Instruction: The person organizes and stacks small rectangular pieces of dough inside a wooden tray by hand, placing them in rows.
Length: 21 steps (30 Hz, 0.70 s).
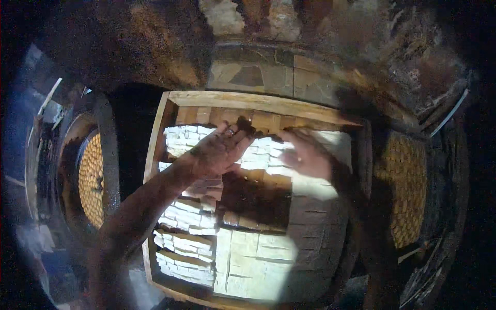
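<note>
A shallow wooden tray (pixel 258 99) in front of me holds rows of white, brick-like pieces of a kind I cannot make out. In its far half, my left hand (pixel 219 150) lies with fingers stretched out at the left end of a short white row (pixel 264 155); a ring shows on one finger. My right hand (pixel 308 155), somewhat blurred, is at the right end of that row, thumb and fingers apart. Neither hand visibly grips a piece. More white rows (pixel 186 214) lean along the left side, partly behind my left forearm.
Flat white pieces (pixel 253 258) cover the near middle and right of the tray. Brown wooden bottom (pixel 256 199) shows at its centre. A round vessel of yellow-orange pieces (pixel 92 181) stands left, and a yellowish, woven-looking surface (pixel 400 186) lies right. Stone slabs (pixel 250 72) are behind.
</note>
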Each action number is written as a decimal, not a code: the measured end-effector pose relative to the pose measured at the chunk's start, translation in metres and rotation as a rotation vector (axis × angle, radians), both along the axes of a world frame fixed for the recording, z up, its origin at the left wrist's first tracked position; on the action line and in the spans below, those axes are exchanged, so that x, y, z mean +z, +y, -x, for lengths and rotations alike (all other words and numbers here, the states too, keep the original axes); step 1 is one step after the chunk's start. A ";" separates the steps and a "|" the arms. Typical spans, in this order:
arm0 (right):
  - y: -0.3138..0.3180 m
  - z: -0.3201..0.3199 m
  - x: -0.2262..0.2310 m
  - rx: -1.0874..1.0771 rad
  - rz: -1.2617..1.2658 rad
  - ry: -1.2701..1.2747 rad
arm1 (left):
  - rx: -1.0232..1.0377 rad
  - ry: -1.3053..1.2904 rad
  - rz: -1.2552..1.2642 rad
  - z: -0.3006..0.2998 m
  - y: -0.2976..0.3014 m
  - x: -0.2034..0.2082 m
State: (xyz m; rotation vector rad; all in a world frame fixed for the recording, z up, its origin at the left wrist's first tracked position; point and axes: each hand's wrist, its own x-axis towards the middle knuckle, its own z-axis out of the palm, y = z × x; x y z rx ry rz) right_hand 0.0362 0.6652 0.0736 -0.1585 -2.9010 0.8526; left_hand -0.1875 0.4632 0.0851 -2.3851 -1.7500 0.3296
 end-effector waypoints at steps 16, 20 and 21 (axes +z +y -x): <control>-0.007 0.006 0.024 0.054 -0.042 -0.096 | 0.158 -0.217 -0.090 -0.011 -0.009 0.020; -0.085 -0.064 0.020 -0.406 0.571 -0.273 | 0.354 -0.308 -0.145 -0.098 -0.069 0.047; -0.124 -0.078 0.027 -0.429 0.575 -0.384 | 0.366 -0.215 -0.051 -0.124 -0.097 0.038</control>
